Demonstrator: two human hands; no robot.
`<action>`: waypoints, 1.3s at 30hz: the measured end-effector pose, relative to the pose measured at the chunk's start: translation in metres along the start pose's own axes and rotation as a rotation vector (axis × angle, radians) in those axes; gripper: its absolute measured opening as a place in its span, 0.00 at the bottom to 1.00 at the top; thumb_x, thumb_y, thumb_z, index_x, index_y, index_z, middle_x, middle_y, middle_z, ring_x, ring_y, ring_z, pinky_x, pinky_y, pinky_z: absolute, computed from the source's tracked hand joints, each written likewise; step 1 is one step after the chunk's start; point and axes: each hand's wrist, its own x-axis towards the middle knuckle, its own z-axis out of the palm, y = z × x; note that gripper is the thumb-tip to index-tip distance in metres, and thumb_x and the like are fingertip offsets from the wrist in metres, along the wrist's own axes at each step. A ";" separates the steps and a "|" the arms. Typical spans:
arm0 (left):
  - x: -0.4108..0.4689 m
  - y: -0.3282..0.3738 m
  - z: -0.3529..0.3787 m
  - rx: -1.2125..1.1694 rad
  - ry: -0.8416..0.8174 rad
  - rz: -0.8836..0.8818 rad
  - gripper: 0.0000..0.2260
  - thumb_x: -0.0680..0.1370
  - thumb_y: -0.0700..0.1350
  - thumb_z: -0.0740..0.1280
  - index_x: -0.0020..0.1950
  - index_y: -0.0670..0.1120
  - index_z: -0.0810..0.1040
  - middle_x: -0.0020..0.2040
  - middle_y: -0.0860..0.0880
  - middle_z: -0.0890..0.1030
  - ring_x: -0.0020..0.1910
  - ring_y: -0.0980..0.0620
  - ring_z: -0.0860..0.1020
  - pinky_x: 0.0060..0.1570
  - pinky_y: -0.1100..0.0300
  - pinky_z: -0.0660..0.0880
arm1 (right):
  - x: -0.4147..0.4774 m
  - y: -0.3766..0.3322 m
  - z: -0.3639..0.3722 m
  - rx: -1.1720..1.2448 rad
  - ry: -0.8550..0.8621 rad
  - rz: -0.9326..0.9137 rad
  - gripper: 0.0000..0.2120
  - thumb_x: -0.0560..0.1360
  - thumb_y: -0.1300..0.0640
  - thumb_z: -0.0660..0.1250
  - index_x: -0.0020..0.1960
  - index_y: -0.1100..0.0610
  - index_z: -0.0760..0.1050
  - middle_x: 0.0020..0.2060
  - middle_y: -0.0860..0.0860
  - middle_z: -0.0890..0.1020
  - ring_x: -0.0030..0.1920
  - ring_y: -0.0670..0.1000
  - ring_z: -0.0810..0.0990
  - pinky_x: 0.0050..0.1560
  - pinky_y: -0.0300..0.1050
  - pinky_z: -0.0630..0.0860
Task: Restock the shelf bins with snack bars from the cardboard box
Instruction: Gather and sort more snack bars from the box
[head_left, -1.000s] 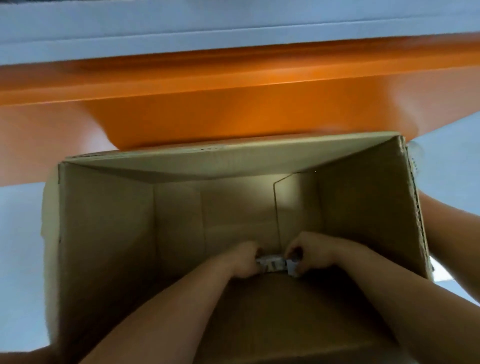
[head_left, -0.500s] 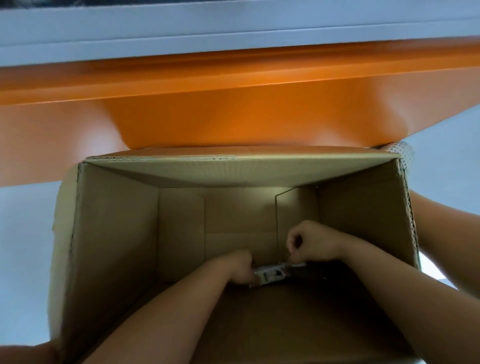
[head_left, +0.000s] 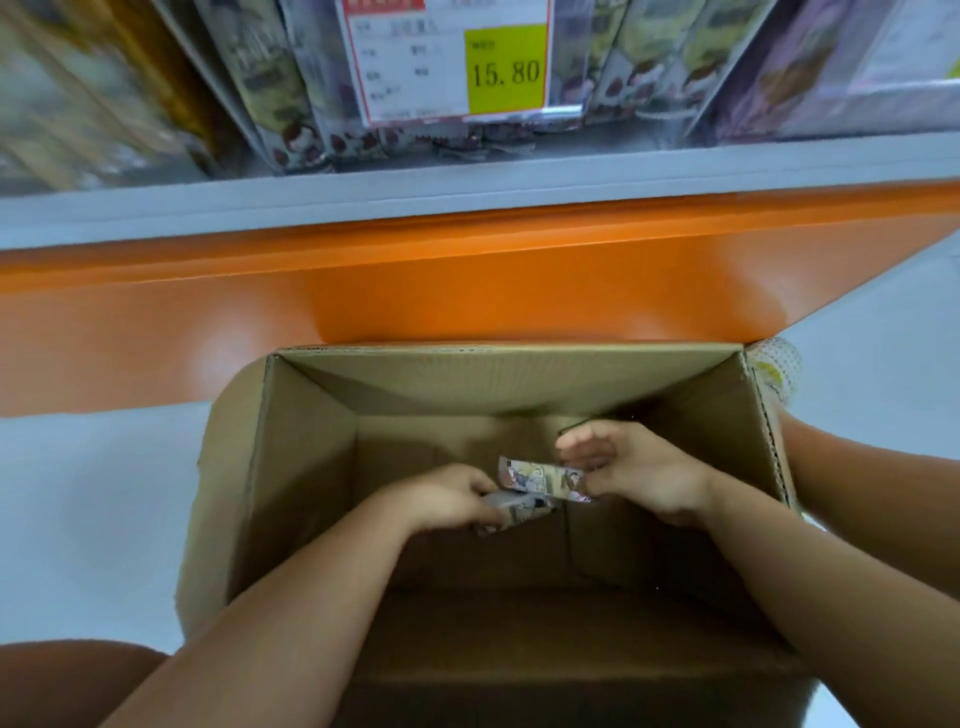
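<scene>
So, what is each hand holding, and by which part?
The left hand grips the lower snack bar by its left end; right hand holds the upper snack bar by its right end.

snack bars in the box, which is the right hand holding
The upper, brightly printed snack bar, pinched by the right hand; the lower, shadowed snack bar is in the left hand.

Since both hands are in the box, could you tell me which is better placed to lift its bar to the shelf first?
Probably the right hand: it pinches the upper snack bar by its end, higher in the cardboard box. The left hand grips the lower snack bar, partly hidden under its fingers.
</scene>
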 end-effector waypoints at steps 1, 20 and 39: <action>-0.009 0.003 -0.005 -0.022 0.018 0.010 0.15 0.76 0.48 0.68 0.62 0.51 0.76 0.54 0.53 0.79 0.52 0.55 0.76 0.48 0.61 0.71 | -0.007 -0.006 0.000 0.010 0.005 -0.017 0.21 0.70 0.73 0.67 0.56 0.52 0.74 0.57 0.51 0.77 0.58 0.48 0.77 0.49 0.41 0.79; -0.228 0.091 -0.079 0.298 0.335 0.340 0.12 0.76 0.47 0.69 0.59 0.51 0.77 0.54 0.54 0.79 0.53 0.53 0.77 0.53 0.59 0.73 | -0.142 -0.145 0.020 -0.457 0.232 -0.518 0.22 0.74 0.53 0.70 0.67 0.48 0.69 0.46 0.46 0.74 0.38 0.42 0.74 0.37 0.33 0.70; -0.313 0.083 -0.151 -0.410 0.994 0.709 0.33 0.74 0.43 0.71 0.71 0.58 0.56 0.63 0.54 0.75 0.57 0.57 0.77 0.58 0.53 0.75 | -0.164 -0.304 0.026 -0.292 0.488 -1.084 0.30 0.77 0.63 0.64 0.71 0.43 0.55 0.50 0.48 0.72 0.29 0.41 0.74 0.32 0.37 0.72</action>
